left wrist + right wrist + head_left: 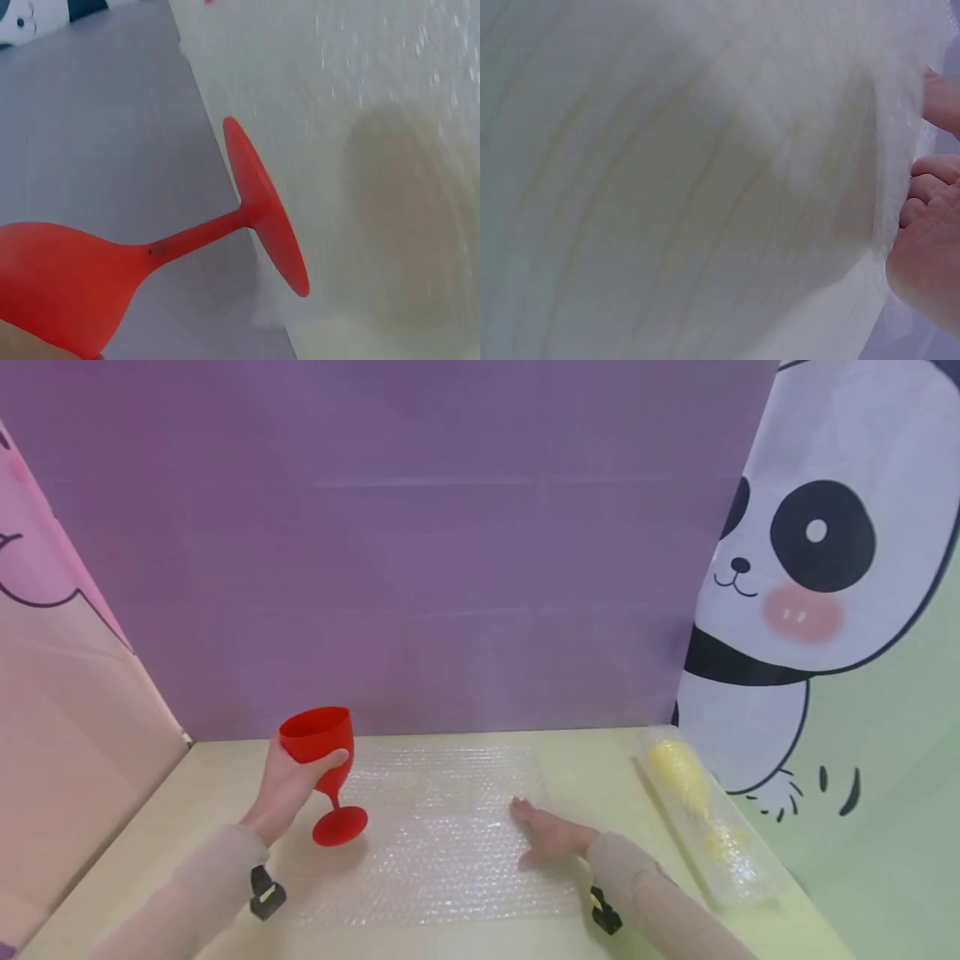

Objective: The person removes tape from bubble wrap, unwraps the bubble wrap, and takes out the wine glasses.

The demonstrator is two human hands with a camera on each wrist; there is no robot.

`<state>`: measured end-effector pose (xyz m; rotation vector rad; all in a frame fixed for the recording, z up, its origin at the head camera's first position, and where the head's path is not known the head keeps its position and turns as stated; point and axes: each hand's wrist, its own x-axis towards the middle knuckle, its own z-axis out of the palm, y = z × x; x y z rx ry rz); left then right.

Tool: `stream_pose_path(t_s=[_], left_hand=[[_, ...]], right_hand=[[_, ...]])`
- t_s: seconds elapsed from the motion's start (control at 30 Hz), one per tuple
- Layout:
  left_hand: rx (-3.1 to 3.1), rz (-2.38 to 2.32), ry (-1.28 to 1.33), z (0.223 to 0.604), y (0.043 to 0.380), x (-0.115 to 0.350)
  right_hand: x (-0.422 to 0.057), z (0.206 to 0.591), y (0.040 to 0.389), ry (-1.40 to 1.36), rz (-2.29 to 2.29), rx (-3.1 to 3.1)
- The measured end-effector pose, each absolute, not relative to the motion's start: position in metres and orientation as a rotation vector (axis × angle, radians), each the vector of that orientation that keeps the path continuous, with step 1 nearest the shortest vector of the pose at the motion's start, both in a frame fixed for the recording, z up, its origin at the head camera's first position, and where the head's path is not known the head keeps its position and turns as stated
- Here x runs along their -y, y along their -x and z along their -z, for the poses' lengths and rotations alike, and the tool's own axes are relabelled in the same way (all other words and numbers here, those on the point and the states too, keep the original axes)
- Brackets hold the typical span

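A red plastic goblet [318, 745] is in my left hand [288, 781], which grips its bowl with the thumb across the near side. Held slightly tilted above the table, the goblet has its round foot [268, 206] lowermost. Under it lies a flat sheet of clear bubble wrap [435, 852]. My right hand [553, 837] touches the sheet near its right edge, thumb and forefinger spread apart. In the right wrist view, some fingers [926, 187] of that hand look bent beside the wrap's edge.
A yellow goblet [682, 777] wrapped in bubble wrap lies along the right side of the pale yellow table [600, 760]. A purple panel [420, 568] stands behind the table. Side panels carry cartoon prints, including a panda [825, 627].
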<state>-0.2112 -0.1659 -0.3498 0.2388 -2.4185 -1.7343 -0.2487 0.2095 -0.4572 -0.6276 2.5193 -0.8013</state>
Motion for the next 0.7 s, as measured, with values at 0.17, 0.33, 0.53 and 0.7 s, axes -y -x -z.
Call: stream_pose_path(t_s=[0.17, 0.33, 0.53, 0.7], left_hand=[[2.363, 1.656, -0.339, 0.347, 0.220, 0.196], [2.317, 1.585, -0.384, 0.347, 0.231, 0.226], [2.304, 1.552, -0.425, 0.350, 0.239, 0.256], [2.276, 1.548, -0.490, 0.361, 0.248, 0.280]], right_hand=[[-0.209, 0.455, 0.247, 0.625, 0.807, -2.522], [-0.209, 0.455, 0.247, 0.617, 0.813, -2.524], [-0.209, 0.456, 0.247, 0.617, 0.793, -2.535], [-0.208, 0.456, 0.246, 0.609, 0.796, -2.534]])
